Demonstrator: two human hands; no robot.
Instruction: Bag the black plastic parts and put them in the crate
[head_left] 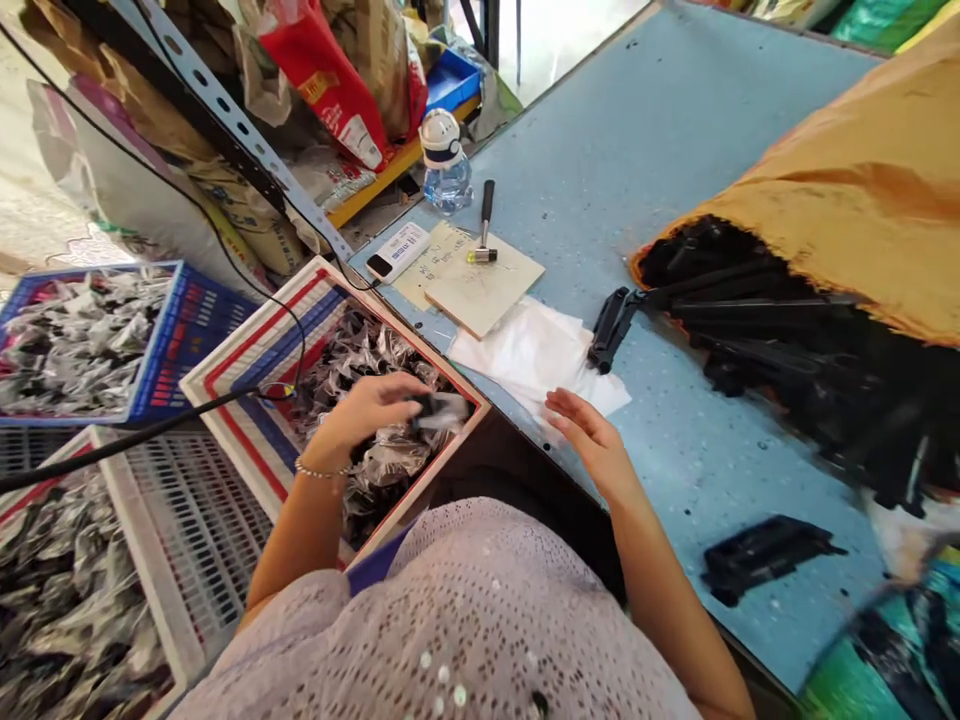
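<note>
Bags of thin plastic [525,345] lay centre-frame, presumably for easy reach. Left of centre, our left hand [371,405] hung above a striped crate [259,345], thumb and fingers half closed at a blurred, bagged black part [442,412]; we couldn't tell whether they gripped it. Our right hand [592,440], fingers loosely curled, seemed empty beside the bags.

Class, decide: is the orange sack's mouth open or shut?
Open: the orange sack gapes, with black parts visible in its mouth.

A workshop, judging by the blue workbench [570,180], hammer [487,205], crates [259,345] of bagged parts [397,460] and orange sack [840,190]
</note>
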